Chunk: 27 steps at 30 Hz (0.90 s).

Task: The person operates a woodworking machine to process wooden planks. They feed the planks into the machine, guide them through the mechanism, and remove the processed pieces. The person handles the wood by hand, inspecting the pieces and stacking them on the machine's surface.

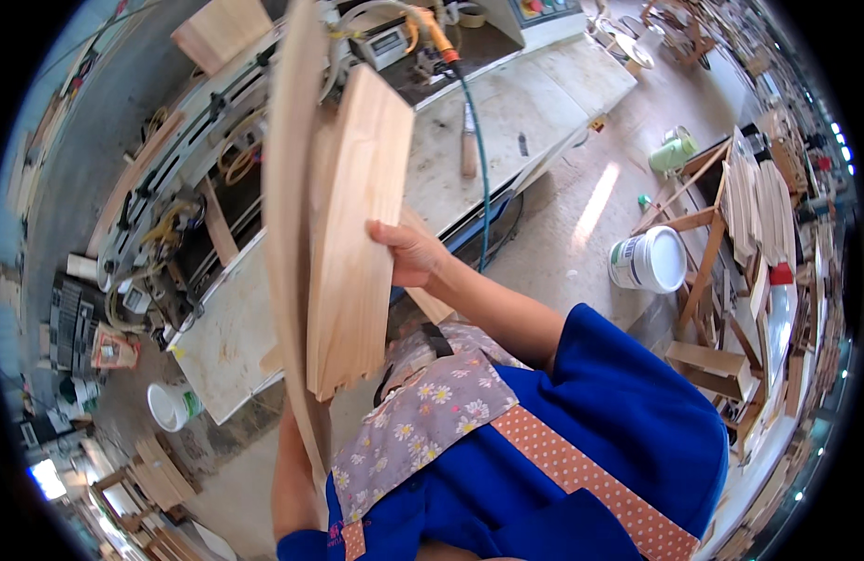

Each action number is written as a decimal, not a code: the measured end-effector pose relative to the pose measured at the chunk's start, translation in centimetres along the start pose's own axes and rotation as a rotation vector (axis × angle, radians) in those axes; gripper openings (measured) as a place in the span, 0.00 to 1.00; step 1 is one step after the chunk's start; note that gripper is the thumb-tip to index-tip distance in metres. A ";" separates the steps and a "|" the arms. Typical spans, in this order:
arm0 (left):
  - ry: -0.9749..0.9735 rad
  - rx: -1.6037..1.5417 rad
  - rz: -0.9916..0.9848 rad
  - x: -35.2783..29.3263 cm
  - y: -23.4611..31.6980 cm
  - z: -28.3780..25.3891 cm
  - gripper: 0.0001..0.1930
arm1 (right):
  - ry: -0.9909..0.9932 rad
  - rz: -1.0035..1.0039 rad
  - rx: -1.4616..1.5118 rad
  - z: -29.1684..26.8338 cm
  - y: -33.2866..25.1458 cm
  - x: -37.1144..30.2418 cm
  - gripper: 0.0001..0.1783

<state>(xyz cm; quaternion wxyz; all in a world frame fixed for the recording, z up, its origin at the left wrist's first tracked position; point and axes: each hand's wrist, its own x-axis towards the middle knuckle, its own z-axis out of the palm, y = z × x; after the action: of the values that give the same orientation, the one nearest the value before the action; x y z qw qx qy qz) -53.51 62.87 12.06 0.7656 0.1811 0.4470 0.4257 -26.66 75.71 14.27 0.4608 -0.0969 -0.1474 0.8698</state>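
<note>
1. Grasping the board (362, 224) by its right edge, the right hand (411, 254) has its thumb on the pale face, near the centre of the frame.
2. Tilted slightly, the board stands tall just left of centre, its notched end lowest.
3. Beside its left edge, a panel (290, 187) runs from the top edge of the frame to the lower middle.
4. At lower left of centre, the left forearm (298, 477) rises behind the panel; the wood hides most of the left hand, so its grip cannot be told.
5. Behind the wood, a pale bench (563, 89) crosses the frame, bearing a brush (469, 154) in the upper middle.
6. Right of the brush, a teal hose (481, 131) hangs from an orange connector (436, 35).
7. A white bucket (661, 260) and a green tub (673, 150) stand on the floor at right; another bucket (170, 408) stands at lower left.
</note>
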 end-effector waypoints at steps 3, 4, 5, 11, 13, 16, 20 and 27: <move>-0.164 0.066 -0.110 3.8 1.4 7.0 0.19 | -0.007 -0.073 0.029 -0.9 -2.3 -1.9 0.36; -0.198 0.083 -0.137 4.2 1.7 9.4 0.19 | -0.018 -0.092 0.056 -1.4 -3.1 -2.5 0.36; -0.255 0.097 -0.184 4.9 1.7 11.4 0.19 | 0.012 -0.118 0.084 -2.0 -4.2 -3.5 0.37; -0.654 0.308 -0.635 11.7 1.4 17.7 0.23 | 0.284 -0.382 0.144 -5.2 -6.8 -8.3 0.35; -0.566 0.492 -0.576 12.0 1.2 18.1 0.22 | 0.483 -0.507 0.118 -6.1 -9.1 -9.7 0.31; -0.473 1.036 -0.334 12.4 1.8 19.6 0.18 | 0.652 -0.620 0.097 -12.0 -14.1 -12.5 0.28; -0.166 0.590 -0.258 10.3 1.2 14.7 0.20 | 0.869 -0.668 -0.055 -17.4 -22.4 -16.5 0.25; -0.007 0.120 -0.221 1.8 -3.5 8.0 0.21 | 1.255 -0.596 -0.441 -28.4 -37.4 -17.5 0.19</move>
<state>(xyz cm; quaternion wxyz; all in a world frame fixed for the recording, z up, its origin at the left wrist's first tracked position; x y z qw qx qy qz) -44.69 63.17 13.09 0.7973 0.1776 0.4861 0.3107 20.62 85.79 1.13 0.6454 -0.6239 -0.0475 0.4382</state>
